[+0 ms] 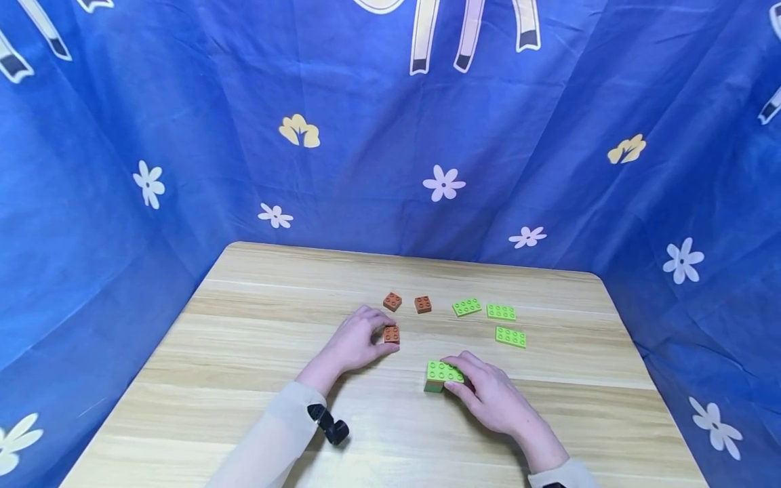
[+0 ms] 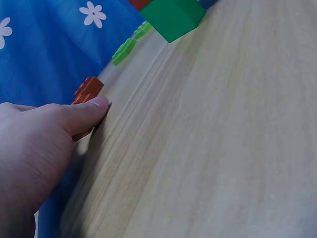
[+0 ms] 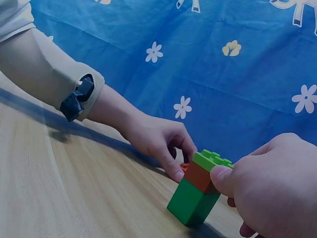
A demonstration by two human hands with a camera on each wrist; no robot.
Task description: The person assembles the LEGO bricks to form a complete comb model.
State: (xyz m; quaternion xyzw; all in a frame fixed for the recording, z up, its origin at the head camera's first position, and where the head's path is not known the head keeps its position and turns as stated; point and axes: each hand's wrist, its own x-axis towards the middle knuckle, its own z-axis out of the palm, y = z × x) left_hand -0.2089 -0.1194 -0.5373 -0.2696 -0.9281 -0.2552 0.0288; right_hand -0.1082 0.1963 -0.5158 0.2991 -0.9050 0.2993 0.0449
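Note:
My left hand pinches a small brown four-stud toy brick between thumb and fingers, low at the tabletop. In the left wrist view the thumb covers part of that brick. My right hand grips a short stack of bricks at its right end, nearer to me. That stack has a dark green brick at the bottom, a brown brick layer in the middle and a light green studded plate on top. It stands upright, a little right of the left hand.
Behind the left hand lie two more brown bricks, one turned askew and one beside it. Three loose light green plates lie at the back right of the wooden table. A blue patterned curtain encloses its back and sides.

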